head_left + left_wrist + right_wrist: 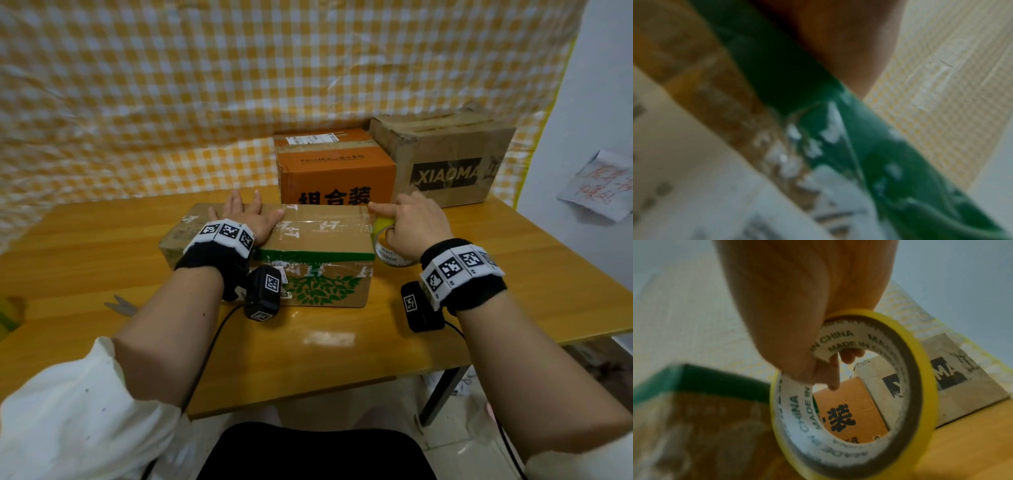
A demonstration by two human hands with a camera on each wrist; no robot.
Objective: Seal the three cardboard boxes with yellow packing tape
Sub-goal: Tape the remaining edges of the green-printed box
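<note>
My right hand [416, 224] has the yellow tape roll [855, 395] hooked, fingers curled through the white core, index finger stretched out to the top right corner of the green-leaf box [308, 253]. The roll hangs just off that box's right end, above the table [342, 346]. My left hand [248, 214] lies flat, fingers spread, pressing on the box's lid, which is closed, so I can't tell what's inside. Past my right hand, an orange box [334, 164] sits right behind the green-leaf one, and a brown XIAOMA box [445, 161] stands beside it, both with flaps down. Right of the roll there's bare tabletop out to the table's edge. Scissors [120, 304] lie well off past my left wrist.
</note>
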